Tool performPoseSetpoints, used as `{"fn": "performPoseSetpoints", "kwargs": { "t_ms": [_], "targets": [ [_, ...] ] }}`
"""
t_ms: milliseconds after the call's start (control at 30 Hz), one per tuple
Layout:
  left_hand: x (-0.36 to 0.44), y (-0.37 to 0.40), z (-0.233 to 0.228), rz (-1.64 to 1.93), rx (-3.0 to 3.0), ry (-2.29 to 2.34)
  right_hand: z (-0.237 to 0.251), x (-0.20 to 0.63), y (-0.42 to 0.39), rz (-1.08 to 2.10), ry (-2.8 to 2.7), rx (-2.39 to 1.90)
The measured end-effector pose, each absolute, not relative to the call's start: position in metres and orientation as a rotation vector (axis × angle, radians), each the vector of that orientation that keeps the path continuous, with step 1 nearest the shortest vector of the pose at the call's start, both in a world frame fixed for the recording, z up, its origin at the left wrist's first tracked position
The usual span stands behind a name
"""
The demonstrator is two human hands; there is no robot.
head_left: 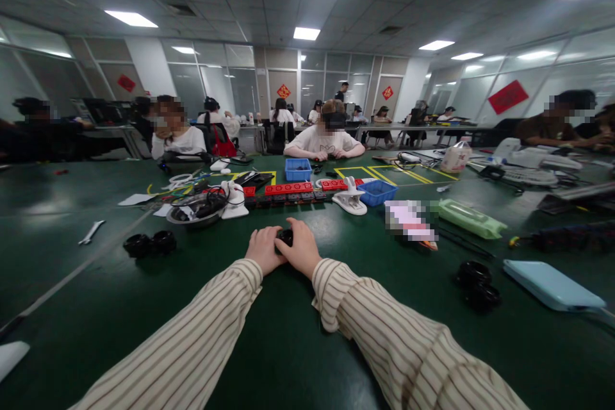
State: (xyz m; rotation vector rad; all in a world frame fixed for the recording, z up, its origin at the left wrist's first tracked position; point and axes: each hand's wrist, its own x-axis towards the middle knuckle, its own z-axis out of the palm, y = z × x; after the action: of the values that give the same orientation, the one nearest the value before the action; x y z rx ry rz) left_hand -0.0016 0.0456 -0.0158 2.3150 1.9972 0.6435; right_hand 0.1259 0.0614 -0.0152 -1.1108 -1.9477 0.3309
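Both my hands rest together on the green table, in striped sleeves. My left hand and my right hand close around a small black part held between them; most of it is hidden by my fingers. Just beyond my hands stands a metal bowl with black cables in it, and a row of red and black blocks.
A wrench and two black round parts lie to the left. Two blue bins, a white clamp tool, a green pouch and a light blue case lie right. Other people sit at tables around.
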Motion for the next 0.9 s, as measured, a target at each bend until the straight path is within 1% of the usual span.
{"fn": "performPoseSetpoints", "kwargs": {
  "t_ms": [200,367,533,733,900],
  "targets": [
    [0.001,0.046,-0.012,0.559,2.319,2.091,-0.022,0.124,0.068,0.357,-1.907,-1.075],
    [-0.008,0.052,-0.015,0.610,2.361,1.943,-0.023,0.124,0.070,0.446,-1.888,-0.942],
    [-0.012,0.055,-0.020,0.686,2.347,1.835,-0.019,0.127,0.066,0.447,-1.961,-0.990],
    [-0.005,0.048,-0.014,0.630,2.324,1.967,-0.017,0.127,0.063,0.359,-1.947,-1.069],
    [-0.002,0.048,-0.013,0.519,2.298,2.070,-0.019,0.125,0.064,0.348,-1.975,-1.140]
  ]
}}
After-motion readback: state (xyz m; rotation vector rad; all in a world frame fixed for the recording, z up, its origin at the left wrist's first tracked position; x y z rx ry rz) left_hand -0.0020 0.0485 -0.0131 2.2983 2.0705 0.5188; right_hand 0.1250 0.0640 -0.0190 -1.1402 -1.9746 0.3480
